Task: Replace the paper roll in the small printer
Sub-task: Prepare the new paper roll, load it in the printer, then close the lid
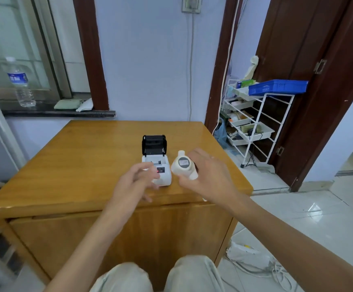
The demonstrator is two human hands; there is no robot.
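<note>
Head view looks down on a wooden table (70,165) with the small printer (156,165) sitting near its middle, black lid (154,144) flipped up toward twelve o'clock. The paper bay under the lid looks empty from where I stand, though the inside is small and partly shadowed, so I would not swear to it. A red light shows on the front panel.

At three o'clock of the printer, just beside it, the right hand (209,175) is curled around a white paper roll (183,165), the round end face and its grey core turned up toward the camera. The wrapping or loose paper tail seems to stick up at the top; too blurred to be sure. The left hand (133,182) hovers at the printer's near edge, around seven o'clock, fingers half open and loosely spread, gripping nothing; whether a fingertip touches the casing I cannot tell.

My guess is the loading step: lid open, new roll in hand, not yet seated. Next the roll needs turning so its axis lies across the bay, then lowering in with the free end leading toward the lid's tear edge while the left hand steadies the body.

Off at two o'clock a white wire rack (255,123) carries a blue plastic basket (276,87) and trays of odds and ends.
</note>
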